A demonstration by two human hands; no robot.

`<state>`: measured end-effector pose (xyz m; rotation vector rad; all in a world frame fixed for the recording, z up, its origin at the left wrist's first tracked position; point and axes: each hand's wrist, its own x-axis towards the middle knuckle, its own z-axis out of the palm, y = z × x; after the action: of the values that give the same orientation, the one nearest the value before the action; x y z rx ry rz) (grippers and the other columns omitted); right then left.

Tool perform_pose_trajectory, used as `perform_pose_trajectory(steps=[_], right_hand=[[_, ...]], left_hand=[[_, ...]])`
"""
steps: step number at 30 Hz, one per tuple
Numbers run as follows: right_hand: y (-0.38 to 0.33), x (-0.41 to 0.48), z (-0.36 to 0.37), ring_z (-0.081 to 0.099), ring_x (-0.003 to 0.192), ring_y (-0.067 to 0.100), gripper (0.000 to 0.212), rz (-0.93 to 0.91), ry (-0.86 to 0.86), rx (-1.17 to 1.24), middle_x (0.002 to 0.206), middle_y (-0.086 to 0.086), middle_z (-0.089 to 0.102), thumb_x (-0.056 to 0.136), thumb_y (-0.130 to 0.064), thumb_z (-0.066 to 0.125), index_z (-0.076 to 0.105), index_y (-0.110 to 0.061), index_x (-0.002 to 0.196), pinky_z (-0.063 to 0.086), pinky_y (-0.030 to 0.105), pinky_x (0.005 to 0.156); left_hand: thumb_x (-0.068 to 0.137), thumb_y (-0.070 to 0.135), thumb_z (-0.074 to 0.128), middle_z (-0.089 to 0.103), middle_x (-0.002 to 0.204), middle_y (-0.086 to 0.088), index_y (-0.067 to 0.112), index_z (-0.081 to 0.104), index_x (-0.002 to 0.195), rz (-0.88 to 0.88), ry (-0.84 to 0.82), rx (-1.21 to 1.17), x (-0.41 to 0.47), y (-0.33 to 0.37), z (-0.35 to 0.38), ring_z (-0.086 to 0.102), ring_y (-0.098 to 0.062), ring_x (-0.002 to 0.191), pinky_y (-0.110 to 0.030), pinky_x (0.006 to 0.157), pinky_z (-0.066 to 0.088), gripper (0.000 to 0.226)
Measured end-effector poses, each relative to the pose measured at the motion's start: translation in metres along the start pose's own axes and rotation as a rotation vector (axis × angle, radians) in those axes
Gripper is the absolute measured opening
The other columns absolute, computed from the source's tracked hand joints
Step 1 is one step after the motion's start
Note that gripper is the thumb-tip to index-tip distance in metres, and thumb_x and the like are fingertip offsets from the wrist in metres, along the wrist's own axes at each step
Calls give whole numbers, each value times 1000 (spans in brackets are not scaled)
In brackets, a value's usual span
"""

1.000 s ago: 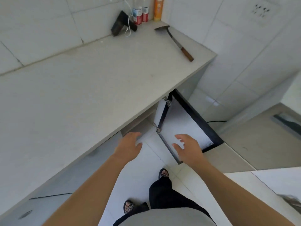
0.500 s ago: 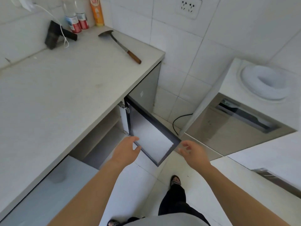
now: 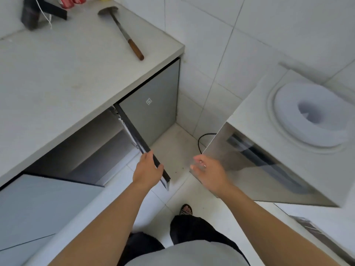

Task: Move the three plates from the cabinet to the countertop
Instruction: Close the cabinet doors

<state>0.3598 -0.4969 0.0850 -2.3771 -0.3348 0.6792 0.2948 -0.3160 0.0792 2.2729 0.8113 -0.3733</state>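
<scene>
The cabinet door (image 3: 134, 135) under the countertop (image 3: 57, 73) stands wide open and shows edge-on as a dark strip. My left hand (image 3: 148, 170) grips its outer top edge, thumb hooked over the dark rim. My right hand (image 3: 209, 173) hovers to the right of the door with fingers spread and relaxed, holding nothing. The cabinet's inside (image 3: 92, 150) is shadowed; a shelf shows there, but no plates are visible from this angle.
A spatula with a wooden handle (image 3: 123, 31), a black object (image 3: 36, 12) and red-labelled bottles (image 3: 71, 0) sit at the counter's far end. A steel appliance with a white ring on top (image 3: 288, 150) stands close on the right. A black cable (image 3: 201, 139) lies on the floor.
The door has swung further open, from showing its white inner face to edge-on. My left hand has taken hold of its edge. My right hand has come off the door, moving right.
</scene>
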Motion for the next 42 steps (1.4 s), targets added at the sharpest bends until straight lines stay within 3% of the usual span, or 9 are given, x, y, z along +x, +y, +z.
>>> perform_pose_trajectory(steps=[4,7,10,16,22,29,33,37,42], right_hand=[[3,16,-8,54,110,12,36,-52,-3,-5,121,0,60,90,-27,57,56,-14,124,43,27,97],[0,24,-12,54,109,11,34,-73,-3,2,119,-3,60,90,-28,57,56,-16,122,44,28,98],[-2,28,-12,54,107,10,34,-107,-28,-23,117,-3,60,90,-28,58,56,-16,122,43,25,96],[-9,40,-4,53,100,8,31,-121,-67,-22,114,-3,60,89,-24,60,57,-17,119,46,30,95],[-34,49,15,53,98,8,33,-191,-127,-55,115,-1,61,89,-26,60,57,-15,120,45,24,91],[-78,59,55,52,97,9,35,-283,-203,-124,117,1,61,90,-27,57,56,-14,122,39,19,85],[-105,60,82,56,103,13,35,-311,-267,-141,118,1,61,90,-26,58,56,-14,122,44,24,88],[-135,63,111,56,104,14,34,-352,-311,-171,118,1,61,90,-26,57,56,-15,121,45,26,89],[-170,65,145,55,103,12,34,-376,-383,-241,116,-1,61,90,-28,57,55,-16,121,44,24,86]], left_hand=[[89,23,55,17,154,-8,12,23,142,-69,44,36,12,2,16,39,-31,130,-36,86,44,63],[88,18,56,5,157,-6,15,14,145,-110,69,53,19,2,21,34,-30,132,-33,76,41,71],[89,15,57,0,157,-6,15,9,147,-132,107,54,21,0,27,37,-30,130,-36,84,47,75],[86,-1,48,-6,157,-6,16,8,149,-140,113,-44,19,-5,31,51,-29,116,-27,70,42,76],[86,2,49,-6,158,5,21,11,148,-125,76,-56,11,-40,18,61,-24,93,-25,60,43,75],[81,-7,46,5,158,6,18,9,149,-155,103,-65,0,-90,-8,49,-22,121,-22,81,41,81],[78,-4,43,48,132,-1,31,21,145,-208,118,-158,-4,-128,-25,52,-20,94,-29,74,45,79],[82,0,45,56,119,0,35,30,141,-205,171,-117,-9,-166,-43,56,-22,92,-27,69,42,70],[87,4,47,61,107,-1,30,51,128,-319,281,-148,-9,-203,-72,58,-24,88,-33,71,51,49]])
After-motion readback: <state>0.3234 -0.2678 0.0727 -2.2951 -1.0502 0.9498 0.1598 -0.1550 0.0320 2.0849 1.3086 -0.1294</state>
